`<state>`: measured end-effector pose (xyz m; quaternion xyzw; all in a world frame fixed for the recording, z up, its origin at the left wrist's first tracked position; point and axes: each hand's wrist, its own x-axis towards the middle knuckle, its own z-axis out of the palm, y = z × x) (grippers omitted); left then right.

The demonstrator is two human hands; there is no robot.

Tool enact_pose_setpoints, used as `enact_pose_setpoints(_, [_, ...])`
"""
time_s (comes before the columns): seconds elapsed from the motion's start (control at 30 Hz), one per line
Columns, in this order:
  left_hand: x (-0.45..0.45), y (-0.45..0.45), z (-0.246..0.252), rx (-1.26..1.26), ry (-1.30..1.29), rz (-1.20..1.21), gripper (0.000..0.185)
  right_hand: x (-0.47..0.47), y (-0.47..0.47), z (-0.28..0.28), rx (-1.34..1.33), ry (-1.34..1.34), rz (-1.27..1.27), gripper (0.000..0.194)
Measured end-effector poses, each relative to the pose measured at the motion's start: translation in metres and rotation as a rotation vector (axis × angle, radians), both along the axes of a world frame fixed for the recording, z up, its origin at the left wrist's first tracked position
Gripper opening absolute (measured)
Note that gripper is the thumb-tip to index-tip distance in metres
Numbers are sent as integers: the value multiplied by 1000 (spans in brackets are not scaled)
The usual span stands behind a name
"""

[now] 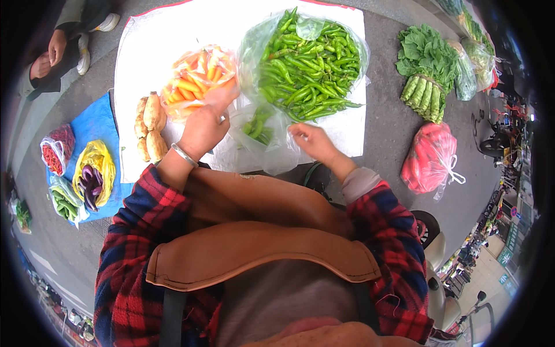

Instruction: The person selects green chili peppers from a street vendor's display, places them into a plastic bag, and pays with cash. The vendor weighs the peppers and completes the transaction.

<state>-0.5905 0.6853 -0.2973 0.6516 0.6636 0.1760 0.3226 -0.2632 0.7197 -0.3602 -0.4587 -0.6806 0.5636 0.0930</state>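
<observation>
A small clear plastic bag (271, 145) with a few green peppers (259, 126) in it lies between my hands on a white sheet (173, 26). My left hand (203, 130), with a silver bangle at the wrist, is at the bag's left side, just below an open bag of orange carrots (195, 80); its fingers are partly blurred. My right hand (310, 139) is at the small bag's right edge, fingers curled; whether it pinches the plastic is unclear. Beyond it, a large clear bag of green peppers (308, 65) stands open. Lotus root pieces (151, 123) lie left of my left hand.
Left on a blue sheet (99, 117) are bagged red chillies (56, 152), eggplants (91, 182) and green vegetables (65, 201). At right are bundled leafy stems (422, 93) and a tied bag of red produce (429, 158). A person's hands (54, 50) show at upper left. A scooter (438, 277) stands lower right.
</observation>
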Motion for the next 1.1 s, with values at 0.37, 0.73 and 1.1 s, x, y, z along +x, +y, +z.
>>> enact_pose_setpoints(0.37, [0,-3,13,81,-201,157,39,6,88,-70,973,-1099,899,90])
enact_pose_setpoints(0.73, [1,-4,9,102,-111,329,21,14,94,-68,899,-949,849,89])
enact_pose_setpoints(1.1, [3,3,0,161,-335,576,47,23,101,-65,715,-894,775,99])
